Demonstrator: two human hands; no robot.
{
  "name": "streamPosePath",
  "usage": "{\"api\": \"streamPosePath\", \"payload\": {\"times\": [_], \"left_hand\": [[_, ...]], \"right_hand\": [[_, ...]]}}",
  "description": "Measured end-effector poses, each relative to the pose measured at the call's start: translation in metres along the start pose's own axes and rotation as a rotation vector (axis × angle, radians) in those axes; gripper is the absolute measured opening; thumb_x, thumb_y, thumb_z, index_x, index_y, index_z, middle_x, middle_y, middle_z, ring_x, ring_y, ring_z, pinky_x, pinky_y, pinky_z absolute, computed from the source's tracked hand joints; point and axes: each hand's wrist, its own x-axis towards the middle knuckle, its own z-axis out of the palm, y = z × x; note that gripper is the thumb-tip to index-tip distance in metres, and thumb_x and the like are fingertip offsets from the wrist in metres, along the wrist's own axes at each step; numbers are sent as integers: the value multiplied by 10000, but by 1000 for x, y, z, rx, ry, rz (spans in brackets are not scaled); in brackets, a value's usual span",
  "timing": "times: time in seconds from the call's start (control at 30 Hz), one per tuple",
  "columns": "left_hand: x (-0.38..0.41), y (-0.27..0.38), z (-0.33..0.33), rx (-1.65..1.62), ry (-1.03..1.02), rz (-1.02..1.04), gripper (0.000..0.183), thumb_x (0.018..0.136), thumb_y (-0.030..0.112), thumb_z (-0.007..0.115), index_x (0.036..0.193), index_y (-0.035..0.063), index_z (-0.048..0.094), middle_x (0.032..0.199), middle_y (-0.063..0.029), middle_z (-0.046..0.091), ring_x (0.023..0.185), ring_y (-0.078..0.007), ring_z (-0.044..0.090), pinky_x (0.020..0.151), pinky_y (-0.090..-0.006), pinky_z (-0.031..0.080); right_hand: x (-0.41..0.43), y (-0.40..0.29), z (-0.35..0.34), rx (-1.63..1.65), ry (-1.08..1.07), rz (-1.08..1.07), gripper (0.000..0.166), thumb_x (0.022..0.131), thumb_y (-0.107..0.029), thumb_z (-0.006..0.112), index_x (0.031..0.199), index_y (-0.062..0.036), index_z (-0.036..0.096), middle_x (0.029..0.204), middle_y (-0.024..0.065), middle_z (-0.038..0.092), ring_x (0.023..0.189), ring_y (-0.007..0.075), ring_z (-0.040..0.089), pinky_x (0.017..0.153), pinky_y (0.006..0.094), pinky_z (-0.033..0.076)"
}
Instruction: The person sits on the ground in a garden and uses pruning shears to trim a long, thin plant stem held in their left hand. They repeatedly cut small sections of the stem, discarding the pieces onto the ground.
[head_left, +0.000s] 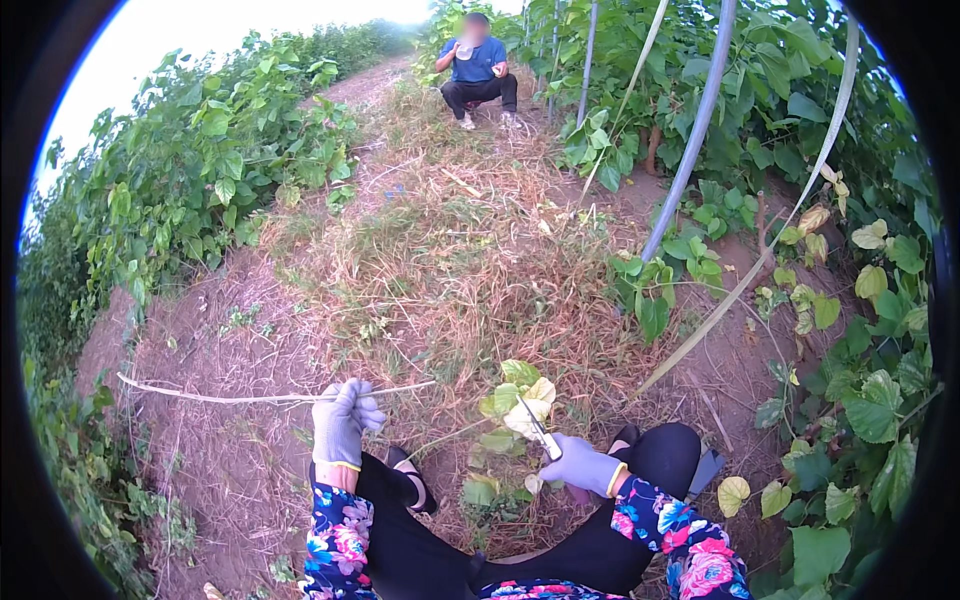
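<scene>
My left hand (346, 420), in a grey-white knit glove with a yellow cuff, grips a long, thin, pale stem or strip (217, 396). It runs out sideways past both sides of the fist. A short cutting tool, seemingly a knife, is in my gloved right hand (581, 465). Its white handle (551, 447) shows at the fingers and its narrow dark blade (531, 417) points up and to the left. Green and yellowing leaves (517, 394) lie behind the blade, partly covered by it; whether they touch the blade I cannot tell.
Dry grass (480, 285) covers the path ahead, where a person (476, 67) squats holding a cup-like container. Leafy vines (202, 157) line the left. At right stand a bent grey pole (694, 127), a slanting pale strip (750, 277) and more foliage (874, 405).
</scene>
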Motion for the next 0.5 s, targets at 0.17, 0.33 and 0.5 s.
{"api": "streamPosePath", "payload": {"times": [0.17, 0.33, 0.5], "left_hand": [[45, -17, 17, 94, 50, -74, 238, 939, 236, 518, 901, 7, 569, 639, -70, 597, 475, -187, 591, 398, -274, 468], [52, -25, 54, 169, 1, -71, 216, 931, 201, 534, 893, -9, 568, 639, -87, 600, 478, -190, 596, 398, -281, 476], [52, -30, 85, 210, -33, -109, 209, 934, 177, 526, 882, -20, 572, 644, -98, 605, 481, -195, 595, 403, -284, 479]], "right_hand": [[33, -4, -23, 396, -140, -13, 344, 721, -189, 683, 995, -14, 572, 749, 132, 642, 606, 214, 613, 601, 325, 475], [50, -11, -8, 985, -211, 40, 234, 763, -92, 637, 941, 30, 547, 649, 104, 604, 633, 172, 602, 632, 284, 455], [50, -19, -6, 1157, -308, 16, 397, 781, -110, 636, 1106, 74, 504, 886, 138, 621, 894, 240, 625, 821, 344, 476]]}}
